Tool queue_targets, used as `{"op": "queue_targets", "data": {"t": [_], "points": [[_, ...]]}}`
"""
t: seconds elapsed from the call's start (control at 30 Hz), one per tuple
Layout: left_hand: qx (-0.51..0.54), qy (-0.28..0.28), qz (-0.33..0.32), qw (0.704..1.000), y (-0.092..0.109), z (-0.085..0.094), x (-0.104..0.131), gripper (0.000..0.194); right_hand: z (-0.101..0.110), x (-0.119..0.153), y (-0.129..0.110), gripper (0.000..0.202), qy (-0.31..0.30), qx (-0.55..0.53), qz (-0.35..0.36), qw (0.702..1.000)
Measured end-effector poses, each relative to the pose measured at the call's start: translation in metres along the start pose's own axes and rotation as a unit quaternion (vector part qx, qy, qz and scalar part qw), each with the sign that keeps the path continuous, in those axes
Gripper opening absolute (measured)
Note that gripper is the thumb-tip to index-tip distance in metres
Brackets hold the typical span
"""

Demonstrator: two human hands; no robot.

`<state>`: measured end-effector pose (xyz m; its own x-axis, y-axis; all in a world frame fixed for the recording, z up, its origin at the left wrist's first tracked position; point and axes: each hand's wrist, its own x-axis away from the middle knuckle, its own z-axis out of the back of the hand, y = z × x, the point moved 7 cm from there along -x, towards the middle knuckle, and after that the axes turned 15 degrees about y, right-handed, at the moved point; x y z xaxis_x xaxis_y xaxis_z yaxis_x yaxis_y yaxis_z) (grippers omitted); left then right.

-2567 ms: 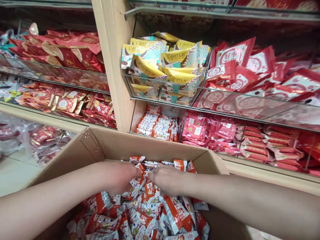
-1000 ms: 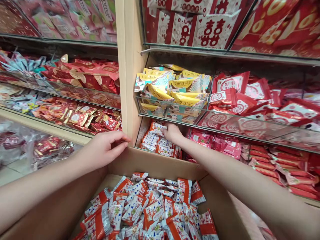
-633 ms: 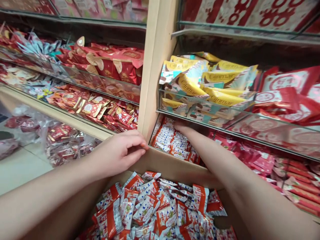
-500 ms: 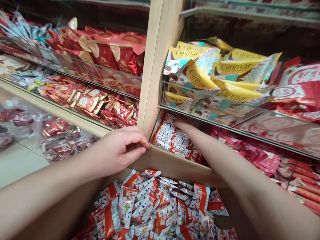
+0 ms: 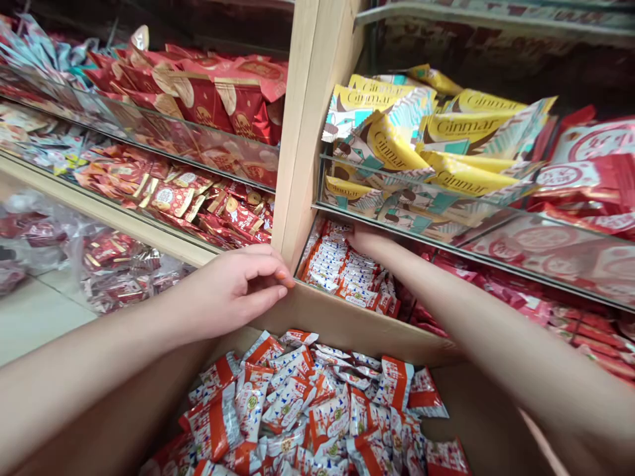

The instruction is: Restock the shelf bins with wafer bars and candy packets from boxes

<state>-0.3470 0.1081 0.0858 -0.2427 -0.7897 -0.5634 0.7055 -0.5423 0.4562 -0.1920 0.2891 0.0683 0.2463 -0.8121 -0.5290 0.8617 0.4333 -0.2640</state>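
Note:
Low on the shelf, my right hand point(image 5: 358, 239) reaches under the glass ledge into a compartment. Rows of small white and orange-red wrapped snacks point(image 5: 337, 258) lie there; its fingers are mostly hidden among the far ones. My left hand point(image 5: 253, 281) sits at the far left rim of a cardboard box point(image 5: 347, 320), fingers loosely curled, thumb a little apart, nothing visible in it. Loose white and orange-red snack packets point(image 5: 327, 413) of the same look fill the box below my arms.
A wooden upright point(image 5: 302, 132) divides the shelves. Yellow Ginmar packets point(image 5: 466, 129) stand behind a glass front point(image 5: 421, 215) above my right forearm. Red packets point(image 5: 198, 99) fill the left shelf. Clear plastic bags of packets point(image 5: 114, 264) lie on the tiled floor at left.
My right hand has shifted slightly to the right at the back of the compartment, its forearm raised a little. My left hand stays at the box rim. The view has tilted slightly.

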Motion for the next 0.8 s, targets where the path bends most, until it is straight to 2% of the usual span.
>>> {"op": "queue_targets", "data": {"t": [0.07,0.1,0.13,0.17,0.2,0.27,0.3,0.37,0.43,0.5,0.53,0.6,0.7,0.8], "points": [[0.005,0.005,0.004,1.0,0.001,0.001,0.001,0.015,0.023,0.033,-0.013,0.022,-0.013,0.003,0.04,0.999],[0.007,0.007,0.008,1.0,0.002,0.001,0.001,0.014,0.038,0.055,-0.027,0.023,0.0,0.002,0.121,0.993],[0.006,0.007,0.01,1.0,0.002,0.001,0.002,0.015,0.055,0.081,-0.041,0.022,0.038,-0.009,0.203,0.978],[0.002,0.007,0.007,1.0,0.003,0.001,0.003,0.015,0.073,0.107,-0.052,0.021,0.083,-0.027,0.263,0.961],[-0.006,0.008,-0.004,1.0,0.005,0.002,0.005,0.016,0.084,0.135,-0.061,0.02,0.1,-0.039,0.316,0.942],[-0.039,0.019,-0.044,0.998,0.01,0.004,0.006,0.018,0.091,0.185,-0.074,0.02,0.067,-0.059,0.381,0.92],[-0.06,0.023,-0.071,0.995,0.014,0.004,0.005,0.02,0.086,0.205,-0.078,0.019,0.015,-0.07,0.391,0.918],[-0.1,0.001,-0.134,0.986,0.026,-0.002,0.002,0.022,0.064,0.237,-0.08,0.024,-0.137,-0.085,0.368,0.916],[-0.133,-0.078,-0.19,0.97,0.042,-0.02,0.0,0.025,0.039,0.259,-0.079,0.053,-0.286,-0.089,0.323,0.898],[-0.165,-0.19,-0.219,0.943,0.059,-0.045,0.002,0.026,0.02,0.269,-0.08,0.073,-0.375,-0.076,0.291,0.877],[-0.18,-0.246,-0.217,0.927,0.066,-0.059,0.005,0.025,0.013,0.271,-0.084,0.076,-0.401,-0.061,0.29,0.867],[-0.204,-0.303,-0.206,0.908,0.08,-0.08,0.011,0.018,0.003,0.27,-0.093,0.074,-0.436,-0.015,0.299,0.849],[-0.211,-0.326,-0.166,0.906,0.084,-0.099,0.024,0.014,-0.006,0.264,-0.105,0.065,-0.448,0.039,0.311,0.837],[-0.169,-0.325,-0.097,0.925,0.064,-0.101,0.042,0.012,-0.015,0.254,-0.101,0.063,-0.44,0.079,0.289,0.847]]}}
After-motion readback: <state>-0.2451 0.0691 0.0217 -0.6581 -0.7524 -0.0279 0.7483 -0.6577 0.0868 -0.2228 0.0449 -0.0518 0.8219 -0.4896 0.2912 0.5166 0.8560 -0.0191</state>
